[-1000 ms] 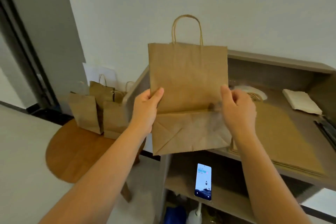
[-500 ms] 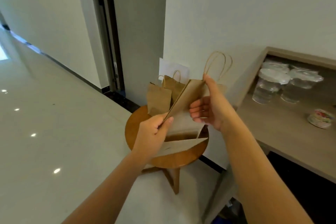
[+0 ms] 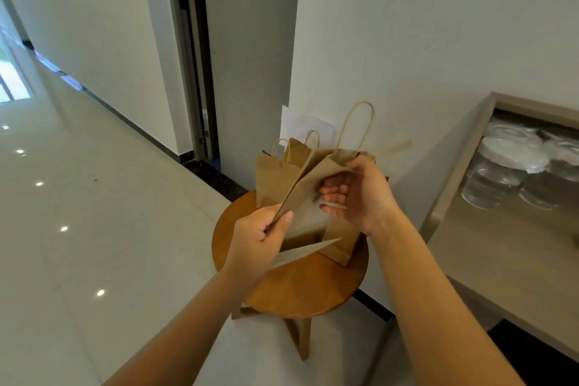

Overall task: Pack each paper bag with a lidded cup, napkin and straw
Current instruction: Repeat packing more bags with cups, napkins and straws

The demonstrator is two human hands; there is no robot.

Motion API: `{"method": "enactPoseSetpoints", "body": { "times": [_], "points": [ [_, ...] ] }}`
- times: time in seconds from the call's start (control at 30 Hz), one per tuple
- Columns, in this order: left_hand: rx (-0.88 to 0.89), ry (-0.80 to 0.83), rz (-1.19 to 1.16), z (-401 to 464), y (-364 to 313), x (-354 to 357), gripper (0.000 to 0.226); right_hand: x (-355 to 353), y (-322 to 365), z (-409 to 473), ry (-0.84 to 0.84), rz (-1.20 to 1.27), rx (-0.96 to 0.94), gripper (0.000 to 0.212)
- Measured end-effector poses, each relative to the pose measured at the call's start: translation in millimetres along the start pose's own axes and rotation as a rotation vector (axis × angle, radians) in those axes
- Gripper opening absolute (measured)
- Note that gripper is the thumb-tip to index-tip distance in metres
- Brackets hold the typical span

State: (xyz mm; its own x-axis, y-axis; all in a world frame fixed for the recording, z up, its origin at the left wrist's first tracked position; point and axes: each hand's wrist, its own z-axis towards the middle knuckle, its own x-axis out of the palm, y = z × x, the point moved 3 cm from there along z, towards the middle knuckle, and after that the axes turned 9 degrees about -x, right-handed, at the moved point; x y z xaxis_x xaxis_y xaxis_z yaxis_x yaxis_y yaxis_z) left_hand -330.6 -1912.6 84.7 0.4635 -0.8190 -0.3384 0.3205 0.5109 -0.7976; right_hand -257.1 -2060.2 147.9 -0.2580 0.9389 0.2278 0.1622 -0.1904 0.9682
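Over the round stool (image 3: 291, 288), the left hand (image 3: 257, 238) pinches the paper bag (image 3: 308, 194) by its near edge while the right hand (image 3: 354, 191) curls inside its mouth; best spread gently, sparing the creases, so it stands open.

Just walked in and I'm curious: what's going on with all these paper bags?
A person is opening up a flat brown paper bag above a small round wooden stool. The left hand pinches its lower edge while the right hand grips the top and spreads it. Other paper bags already stand on the stool. Clear cups with lids wait on the shelf to the right, not yet packed into this one.
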Motion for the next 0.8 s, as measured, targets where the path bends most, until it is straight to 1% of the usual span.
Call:
{"method": "enactPoseSetpoints", "body": {
  "times": [0.03, 0.07, 0.1, 0.13, 0.17, 0.2, 0.23, 0.27, 0.37, 0.43, 0.47, 0.53, 0.6, 0.7, 0.73, 0.8],
  "points": [
    [-0.073, 0.084, -0.056, 6.9, -2.3, 5.8, 0.019, -3.7, 1.8, 6.8, -0.004, -0.026, -0.004, 0.029],
    [-0.222, 0.182, -0.180, 13.7, -3.2, 11.5, 0.016, -6.3, 2.2, 12.5, 0.003, -0.079, -0.014, 0.023],
    [-0.421, 0.292, -0.358, 20.9, -4.2, 17.1, 0.020, -8.5, 1.0, 17.9, 0.022, -0.157, -0.029, 0.022],
    [-0.577, 0.409, -0.542, 28.2, -3.1, 23.6, 0.036, -9.3, -0.2, 22.3, 0.048, -0.246, -0.046, 0.023],
    [-0.664, 0.510, -0.704, 35.4, -3.9, 28.7, 0.056, -9.7, -1.6, 26.2, 0.077, -0.336, -0.068, 0.026],
    [-0.720, 0.558, -0.802, 42.3, -3.8, 32.2, 0.067, -9.8, -3.5, 29.4, 0.111, -0.417, -0.099, 0.028],
    [-0.773, 0.581, -0.891, 49.7, -7.8, 33.8, 0.070, -10.0, -6.2, 32.0, 0.145, -0.480, -0.132, 0.029],
    [-0.811, 0.559, -0.909, 56.9, -4.4, 35.9, 0.068, -10.9, -8.6, 34.6, 0.165, -0.512, -0.157, 0.032],
    [-0.928, 0.549, -1.001, 72.8, -3.1, 43.8, 0.062, -18.4, -16.1, 42.4, 0.172, -0.498, -0.175, 0.043],
    [-0.939, 0.598, -0.903, 81.1, 0.3, 49.0, 0.052, -23.0, -23.7, 46.5, 0.198, -0.537, -0.153, 0.049],
    [-0.926, 0.643, -0.771, 85.0, 6.0, 52.7, 0.041, -24.3, -27.6, 47.9, 0.224, -0.561, -0.135, 0.046],
    [-0.941, 0.725, -0.522, 90.3, 11.4, 59.0, 0.020, -26.7, -35.0, 50.6, 0.265, -0.568, -0.085, 0.032],
    [-0.892, 0.734, -0.290, 98.0, 21.3, 65.7, 0.016, -32.1, -40.1, 54.6, 0.196, -0.535, -0.051, 0.028],
    [-0.760, 0.707, -0.161, 102.7, 31.3, 79.4, 0.018, -42.9, -51.5, 63.8, -0.036, -0.433, 0.062, 0.013],
    [-0.705, 0.683, -0.113, 103.7, 37.4, 84.3, 0.018, -45.0, -54.9, 67.9, -0.095, -0.474, 0.075, 0.012],
    [-0.600, 0.647, -0.004, 106.1, 51.0, 92.1, 0.021, -49.9, -63.5, 77.7, -0.161, -0.699, 0.057, 0.024]
  ]
}}
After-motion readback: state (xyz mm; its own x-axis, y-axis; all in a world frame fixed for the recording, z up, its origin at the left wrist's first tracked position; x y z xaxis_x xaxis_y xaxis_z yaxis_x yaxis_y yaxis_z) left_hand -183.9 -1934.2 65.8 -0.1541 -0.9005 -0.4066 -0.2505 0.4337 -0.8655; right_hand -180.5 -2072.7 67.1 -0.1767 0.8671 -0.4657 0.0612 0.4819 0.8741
